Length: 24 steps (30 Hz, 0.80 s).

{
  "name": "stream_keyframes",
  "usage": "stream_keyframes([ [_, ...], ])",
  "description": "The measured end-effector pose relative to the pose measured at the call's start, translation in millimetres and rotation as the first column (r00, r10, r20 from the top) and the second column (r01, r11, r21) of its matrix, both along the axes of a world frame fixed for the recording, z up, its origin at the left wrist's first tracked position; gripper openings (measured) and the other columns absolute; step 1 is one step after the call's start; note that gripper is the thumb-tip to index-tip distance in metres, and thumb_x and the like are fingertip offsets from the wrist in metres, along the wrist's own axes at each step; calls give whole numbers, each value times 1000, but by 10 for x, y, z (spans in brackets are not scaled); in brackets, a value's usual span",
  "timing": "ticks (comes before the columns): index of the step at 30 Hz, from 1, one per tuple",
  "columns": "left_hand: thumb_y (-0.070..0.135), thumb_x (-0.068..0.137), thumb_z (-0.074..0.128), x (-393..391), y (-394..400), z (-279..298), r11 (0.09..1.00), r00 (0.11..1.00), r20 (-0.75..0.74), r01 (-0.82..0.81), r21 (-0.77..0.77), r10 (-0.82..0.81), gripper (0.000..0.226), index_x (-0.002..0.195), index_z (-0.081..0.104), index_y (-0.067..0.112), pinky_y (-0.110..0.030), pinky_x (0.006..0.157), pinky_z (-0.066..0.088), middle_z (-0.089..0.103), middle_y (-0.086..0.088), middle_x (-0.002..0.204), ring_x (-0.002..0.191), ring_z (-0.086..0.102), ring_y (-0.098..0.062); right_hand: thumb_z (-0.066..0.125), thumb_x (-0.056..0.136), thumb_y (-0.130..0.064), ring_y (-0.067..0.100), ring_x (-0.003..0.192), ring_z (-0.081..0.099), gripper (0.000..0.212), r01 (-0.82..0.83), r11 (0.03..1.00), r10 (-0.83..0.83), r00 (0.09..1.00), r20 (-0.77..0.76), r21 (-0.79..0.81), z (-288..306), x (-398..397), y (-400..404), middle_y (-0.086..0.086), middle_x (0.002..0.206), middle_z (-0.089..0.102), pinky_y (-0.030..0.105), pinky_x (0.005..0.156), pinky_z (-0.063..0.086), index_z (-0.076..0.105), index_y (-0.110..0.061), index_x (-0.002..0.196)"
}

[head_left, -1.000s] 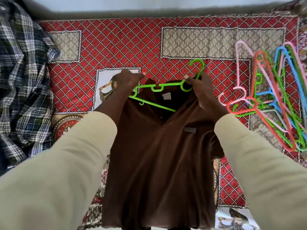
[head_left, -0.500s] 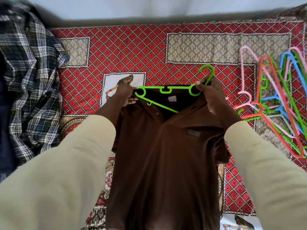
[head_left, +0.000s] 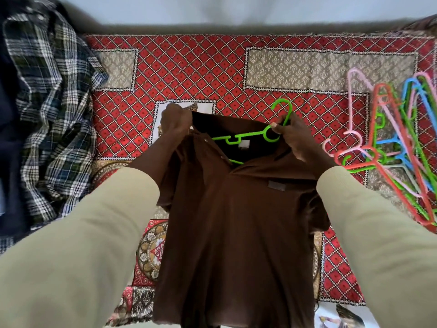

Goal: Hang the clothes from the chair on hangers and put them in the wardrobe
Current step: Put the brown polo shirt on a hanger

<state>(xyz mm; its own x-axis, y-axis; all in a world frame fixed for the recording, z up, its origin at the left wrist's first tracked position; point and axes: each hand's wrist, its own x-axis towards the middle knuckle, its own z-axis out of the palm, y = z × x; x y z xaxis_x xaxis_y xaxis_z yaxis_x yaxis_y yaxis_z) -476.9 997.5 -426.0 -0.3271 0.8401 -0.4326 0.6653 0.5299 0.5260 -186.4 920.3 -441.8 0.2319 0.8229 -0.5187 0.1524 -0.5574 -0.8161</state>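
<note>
So, brown polo shirt point(head_left: 236, 233) is in mid scene, held up over the red patterned bedspread point(head_left: 189, 74), w/ a green hanger point(head_left: 246, 137) partly inside its neck opening; hook sticks out on the right, and the hanger's left end is hidden under the collar. Left hand point(head_left: 176, 120) grips the collar at the shirt's far-left corner, fingers curled round the fabric. Right hand point(head_left: 296, 138) pinches the hanger just below the hook, thumb and fingers clamped on the plastic, also touching the shirt's right shoulder. Both arms in beige sleeves. Plaid shirt point(head_left: 49, 110) lies crumpled at far left. Pile of coloured hangers point(head_left: 392, 147) (pink, red, blue, green) lies on the right, well apart from the shirt.
</note>
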Motion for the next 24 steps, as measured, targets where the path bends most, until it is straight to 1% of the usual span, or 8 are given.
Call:
stream_keyframes([
  [3,9,92,53,64,67,179,977,841,519,-49,-207,153,16,76,56,8,-26,47,44,52,-8,63,52,50,-21,65,90,-7,17,82,53,19,-115,992,114,993,-25,-43,33,-149,58,0,79,56,33,80,43,53,-20,83],
  [7,9,99,48,73,83,249,946,663,734,127,-299,144,13,92,58,10,-35,67,59,67,-7,79,73,67,-21,64,91,-5,17,87,55,15,-213,975,211,977,-43,-65,102,-293,246,1,83,58,36,86,45,57,-17,85],
  [9,9,103,42,120,32,169,944,655,733,88,-318,186,13,105,54,5,-39,75,60,69,-15,94,86,70,-27,66,92,-19,22,90,59,11,-210,975,220,957,189,-67,78,-340,321,7,90,61,37,83,47,59,-11,94],
  [13,7,102,43,250,-124,-56,942,600,776,107,-317,193,22,122,52,5,-43,87,57,66,-14,115,105,65,-27,64,87,-50,38,118,53,60,-176,945,320,683,657,-277,82,-405,281,20,125,56,42,93,44,51,-5,124],
  [16,12,102,44,314,-254,-182,938,744,661,155,-311,97,19,112,59,7,-33,74,59,68,-9,96,93,66,-27,66,88,-31,36,110,59,45,-131,934,315,744,590,-333,63,-456,165,18,119,61,38,83,49,52,-3,119],
  [20,6,101,46,357,-484,-241,902,682,727,360,-238,-80,18,104,62,13,-32,93,51,66,-8,113,108,62,-20,65,84,-18,22,79,66,27,32,996,-8,959,284,-81,76,-591,59,10,94,66,36,67,52,55,-9,107],
  [22,5,96,56,388,-606,-268,944,668,737,300,-136,-106,17,99,66,19,-31,96,51,67,-6,114,109,62,-17,69,82,-22,16,90,67,36,271,962,-272,961,56,24,63,-621,2,1,100,68,35,79,56,49,-22,111],
  [24,4,94,59,438,-730,-310,988,709,704,137,-70,-48,16,90,66,18,-27,85,56,68,-5,96,93,65,-15,69,81,-24,19,92,67,25,366,928,-372,922,111,75,38,-691,-131,0,96,68,38,85,56,54,-25,100],
])
